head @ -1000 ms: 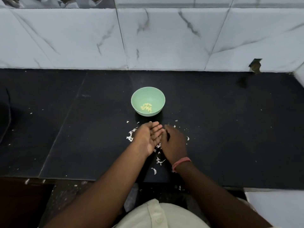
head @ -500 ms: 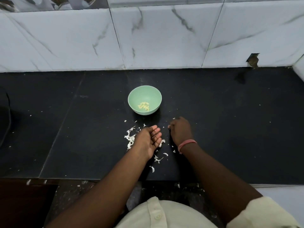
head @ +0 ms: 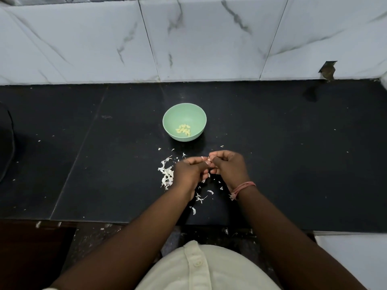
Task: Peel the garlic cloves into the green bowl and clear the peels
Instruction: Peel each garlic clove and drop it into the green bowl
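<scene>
Green bowl sits just beyond both hands, left and right, pinching one garlic clove.

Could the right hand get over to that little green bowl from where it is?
Probably yes: bare black counter lies between the right hand and the round green bowl. Its fingers are pinching something small, though.

Nothing here can be read: no text, label, brand, number or sign shows on any surface in view.
</scene>
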The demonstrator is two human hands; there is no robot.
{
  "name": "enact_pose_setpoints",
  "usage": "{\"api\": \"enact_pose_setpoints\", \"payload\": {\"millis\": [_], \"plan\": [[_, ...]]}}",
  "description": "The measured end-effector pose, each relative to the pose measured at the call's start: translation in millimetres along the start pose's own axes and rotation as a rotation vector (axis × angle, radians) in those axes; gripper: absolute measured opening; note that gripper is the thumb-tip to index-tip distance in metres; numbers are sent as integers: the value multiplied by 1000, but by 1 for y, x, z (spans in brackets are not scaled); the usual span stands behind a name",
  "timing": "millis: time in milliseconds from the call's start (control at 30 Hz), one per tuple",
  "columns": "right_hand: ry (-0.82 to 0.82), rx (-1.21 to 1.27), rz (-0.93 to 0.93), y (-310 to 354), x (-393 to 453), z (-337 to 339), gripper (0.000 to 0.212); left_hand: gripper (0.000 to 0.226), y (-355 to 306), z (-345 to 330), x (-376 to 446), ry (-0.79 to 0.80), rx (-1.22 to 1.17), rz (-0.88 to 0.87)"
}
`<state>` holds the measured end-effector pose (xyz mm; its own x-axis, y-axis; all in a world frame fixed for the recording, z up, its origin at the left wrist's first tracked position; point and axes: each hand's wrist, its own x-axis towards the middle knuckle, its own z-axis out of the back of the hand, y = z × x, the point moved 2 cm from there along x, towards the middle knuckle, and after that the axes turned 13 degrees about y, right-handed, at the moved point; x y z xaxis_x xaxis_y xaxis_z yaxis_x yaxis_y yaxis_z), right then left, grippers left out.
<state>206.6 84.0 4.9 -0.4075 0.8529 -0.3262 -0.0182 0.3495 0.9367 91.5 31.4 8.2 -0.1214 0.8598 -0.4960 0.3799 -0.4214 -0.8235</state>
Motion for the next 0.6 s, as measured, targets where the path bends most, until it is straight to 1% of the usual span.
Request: {"api": "enact_pose_setpoints", "payload": {"millis": [133, 200, 267, 367, 533, 600], "plan": [[-2, -107, 6, -2, 1, -1, 11, 7, 2, 3, 0, -28, 64, -74], [16, -119, 0, -4, 1, 0, 12, 4, 3, 5, 2, -26, 88, -73], [71, -137, 9, -6, 1, 4, 12, 7, 3, 6, 4, -9, 89, -40], [145, -284, 60, -6, 0, 11, 19, 11, 3, 7, 10, 10, 101, 29], [199, -581, 112, -4, 0, 21, 12, 13, 5, 8, 18, 20, 129, 128], [234, -633, 120, -2, 0, 20, 10, 11, 5, 9, 20, 13, 137, 141]]}}
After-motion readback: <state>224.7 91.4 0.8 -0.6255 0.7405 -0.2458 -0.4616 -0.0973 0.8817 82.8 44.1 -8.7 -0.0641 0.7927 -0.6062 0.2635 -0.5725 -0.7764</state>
